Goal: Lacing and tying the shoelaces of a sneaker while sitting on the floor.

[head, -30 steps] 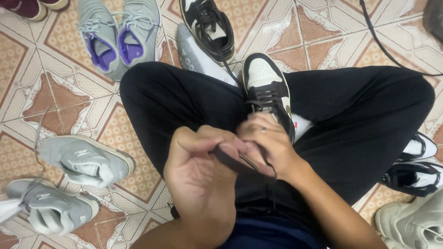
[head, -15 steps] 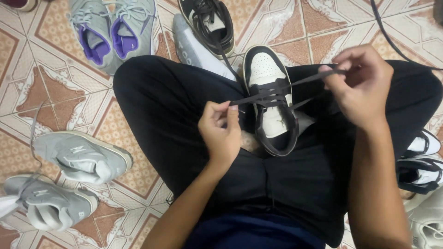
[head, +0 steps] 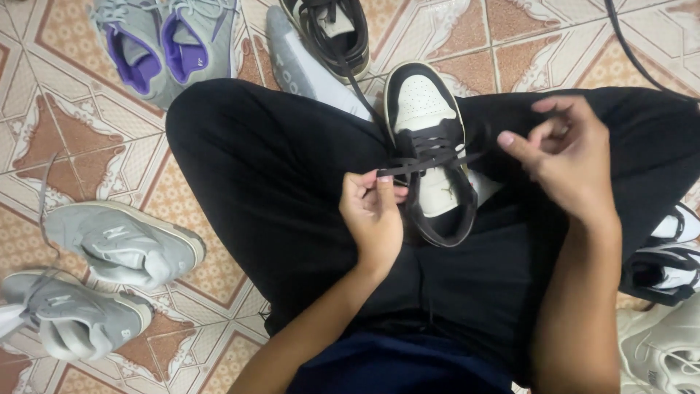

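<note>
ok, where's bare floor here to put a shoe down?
Bare tile lies left of the black trouser knee, between the purple-lined grey pair and the two grey sneakers. More lies top right past the black-and-white shoe in the lap. The right edge is crowded with shoes.

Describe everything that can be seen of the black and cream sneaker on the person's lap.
The black and cream sneaker lies on the black trousers, toe pointing away from the person. The toe cap is cream with small holes; the trim, collar and black lace are dark, and the material looks like leather. The lace is threaded through the lower eyelets only. The left hand pinches one lace end; the right hand is beside the other, its grip unclear.
</note>
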